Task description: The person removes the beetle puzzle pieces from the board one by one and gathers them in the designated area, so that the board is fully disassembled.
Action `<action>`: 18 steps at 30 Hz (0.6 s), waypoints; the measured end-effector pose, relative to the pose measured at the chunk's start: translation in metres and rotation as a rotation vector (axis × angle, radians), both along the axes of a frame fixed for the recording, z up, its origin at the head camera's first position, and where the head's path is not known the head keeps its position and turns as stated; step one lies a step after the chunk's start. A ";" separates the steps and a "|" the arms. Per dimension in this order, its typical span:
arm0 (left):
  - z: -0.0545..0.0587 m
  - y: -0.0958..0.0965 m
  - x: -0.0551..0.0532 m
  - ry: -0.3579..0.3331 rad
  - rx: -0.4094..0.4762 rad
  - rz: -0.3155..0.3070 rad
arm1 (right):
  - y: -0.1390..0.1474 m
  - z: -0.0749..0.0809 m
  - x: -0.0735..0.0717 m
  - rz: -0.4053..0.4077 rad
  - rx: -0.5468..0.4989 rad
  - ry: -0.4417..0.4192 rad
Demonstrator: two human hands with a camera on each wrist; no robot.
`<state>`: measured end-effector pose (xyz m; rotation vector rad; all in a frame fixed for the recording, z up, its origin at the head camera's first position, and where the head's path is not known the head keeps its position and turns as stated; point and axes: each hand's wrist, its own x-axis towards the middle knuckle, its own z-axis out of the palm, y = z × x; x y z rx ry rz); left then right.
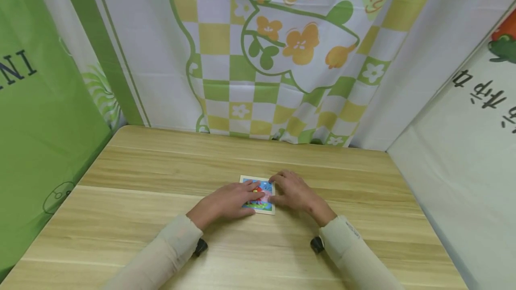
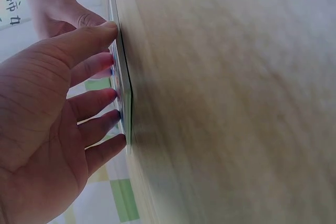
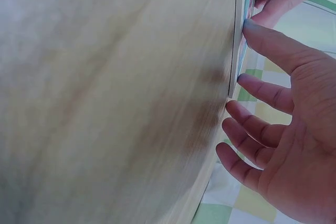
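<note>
A small square picture board with a pale wooden rim and a colourful cartoon print lies flat on the table. My left hand reaches over it from the left, fingers spread and fingertips on the picture. In the left wrist view, the thumb and fingertips rest on the top of the thin board, without curling round it. My right hand is at its right side. The right wrist view shows that thumb and index fingertip touching the board, while the other fingers are beside its edge. The fingers cover part of the print.
The wood-grain table extends around the board. A checked, flowered curtain hangs behind its back edge. To the left is a green cloth, and on the right a white cloth with lettering. A black wrist device shows under the right sleeve.
</note>
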<state>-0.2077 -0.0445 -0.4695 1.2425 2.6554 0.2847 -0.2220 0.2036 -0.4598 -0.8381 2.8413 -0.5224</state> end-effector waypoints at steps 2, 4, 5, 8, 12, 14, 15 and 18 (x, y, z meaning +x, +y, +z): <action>0.000 0.000 -0.001 0.005 -0.007 0.001 | -0.001 0.001 -0.001 -0.011 -0.001 -0.013; 0.001 0.001 -0.001 0.002 -0.007 0.002 | -0.001 0.001 -0.003 -0.027 -0.005 -0.030; 0.002 0.001 0.000 0.001 -0.005 0.002 | -0.002 0.002 -0.003 -0.034 -0.008 -0.035; 0.004 0.002 0.000 -0.010 -0.002 0.005 | -0.003 0.003 -0.004 -0.052 -0.014 -0.043; 0.005 0.004 0.000 -0.016 -0.004 0.014 | -0.003 0.003 -0.006 -0.056 -0.016 -0.048; 0.004 0.005 0.000 -0.011 -0.007 0.017 | -0.003 0.004 -0.007 -0.059 -0.019 -0.056; 0.004 0.005 0.000 -0.009 -0.007 0.018 | -0.003 0.004 -0.007 -0.060 -0.021 -0.063; 0.004 0.005 0.001 0.002 -0.013 0.015 | -0.003 0.004 -0.008 -0.066 -0.023 -0.084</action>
